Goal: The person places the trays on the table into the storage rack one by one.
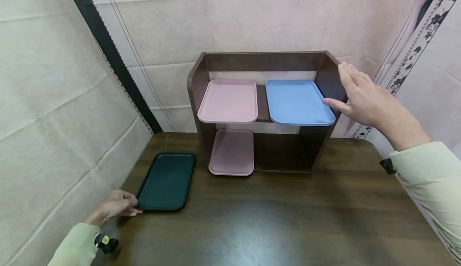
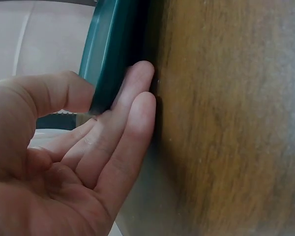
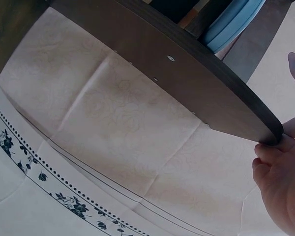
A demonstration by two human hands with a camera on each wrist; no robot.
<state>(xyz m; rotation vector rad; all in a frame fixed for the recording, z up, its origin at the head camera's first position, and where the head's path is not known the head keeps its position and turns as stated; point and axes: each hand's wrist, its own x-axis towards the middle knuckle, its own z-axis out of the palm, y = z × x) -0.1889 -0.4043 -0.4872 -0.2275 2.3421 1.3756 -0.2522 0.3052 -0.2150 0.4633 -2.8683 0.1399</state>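
At the left of the table, my left hand pinches the near-left corner of a dark green tray. In the left wrist view the thumb lies against the tray's rim, and the other fingers reach under it, close over the tabletop. My right hand rests at the upper right side of a dark brown two-level shelf, fingers extended. Its thumb points toward a blue tray on the upper level. The right wrist view has this hand touching the end of the side panel.
A pink tray sits beside the blue one on the upper level. Below it, a second pink tray occupies the lower left. The shelf stands at the back of the brown wooden table. Pale patterned cloth hangs behind and at both sides.
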